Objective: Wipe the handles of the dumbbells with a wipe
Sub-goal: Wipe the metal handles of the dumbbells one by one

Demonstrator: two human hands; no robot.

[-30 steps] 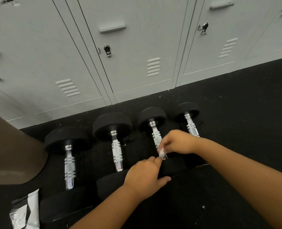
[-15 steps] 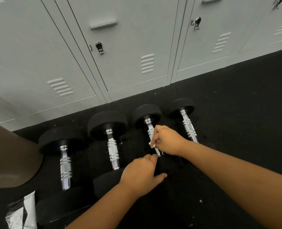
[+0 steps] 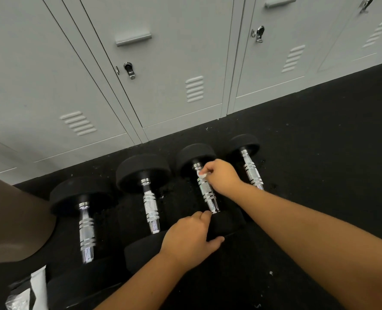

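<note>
A: Start at the grip. What is the right hand [image 3: 222, 175] doing?

B: Its fingers are pinched together on a small white wipe [image 3: 202, 174], pressed against the far end of the chrome handle [image 3: 205, 189] of the third dumbbell [image 3: 196, 157] from the left, just below its upper black head, centre of the frame.

A: And the left hand [image 3: 191, 240]?

B: Lower centre, it is closed over the near black head of that same dumbbell, fingertips curled on its top edge by the handle's lower end. My guess is that it pins the weight so it cannot roll while the wipe rubs along the bar.

A: How much wipe is showing?

B: Only a scrap pokes out past the fingers; the rest is hidden in the hand, so I cannot tell how it is folded.

A: The others?

B: Four dumbbells lie side by side on the black floor [image 3: 319, 153], handles pointing up the frame toward the grey lockers [image 3: 163, 63]. Two sit left of the one being wiped; a fourth dumbbell [image 3: 244, 143] lies just to the right, its handle partly behind the right wrist. Lined up like this, each bar is an easy reach from one spot.

A: Anything else?

B: At the lower left corner there is a crinkled white and clear packet [image 3: 29, 294], possibly the wipe's wrapper.
</note>
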